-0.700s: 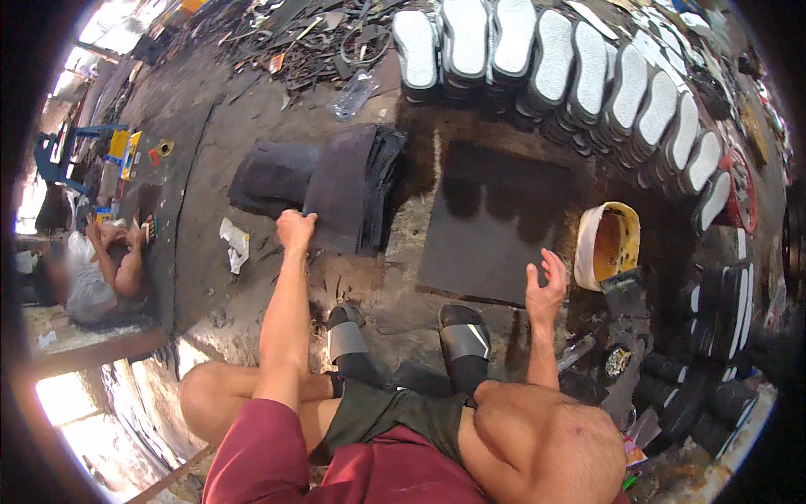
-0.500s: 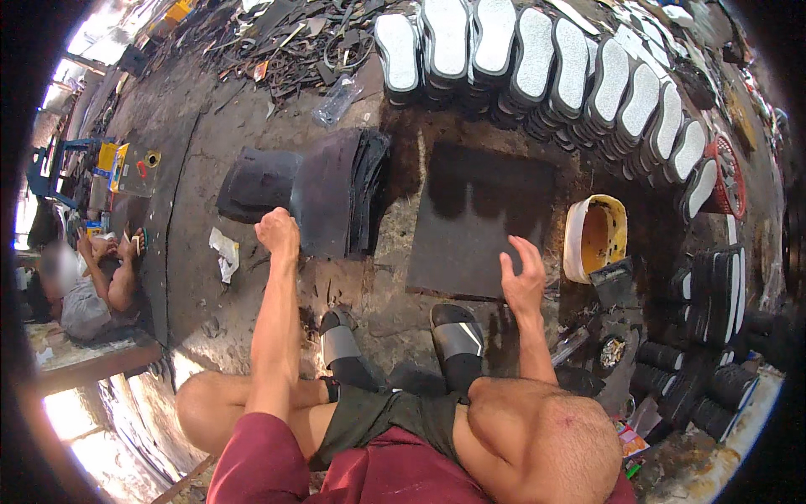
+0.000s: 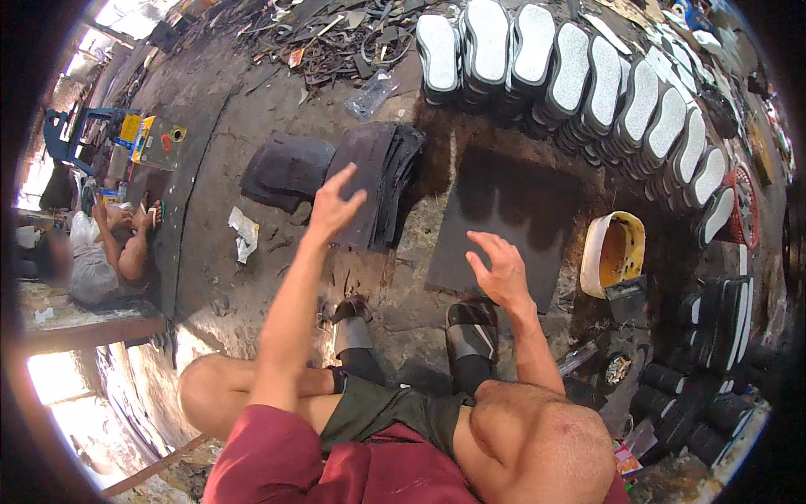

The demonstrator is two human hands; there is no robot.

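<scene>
You are holding your left hand (image 3: 336, 212) open over the near part of a stack of dark sheets (image 3: 367, 160), with your fingers spreading and gripping nothing; whether they are touching the top sheet, I cannot tell. A lower dark pile (image 3: 285, 172) is lying just beside that stack, on its left. Your right hand (image 3: 502, 270) is also staying empty, its fingers loosely curving and its thumb standing apart, over the near part of a single dark sheet (image 3: 516, 214). That sheet is lying flat on the floor (image 3: 416, 277) between the stack and a pale tub (image 3: 594, 256), and wet-looking darker patches are showing on its far part. Beyond it, piles of shoe soles (image 3: 567, 71) with white tops are standing in a curved row, curving toward a red basket (image 3: 745, 210). At your far left, another person (image 3: 96, 277) is sitting.
</scene>
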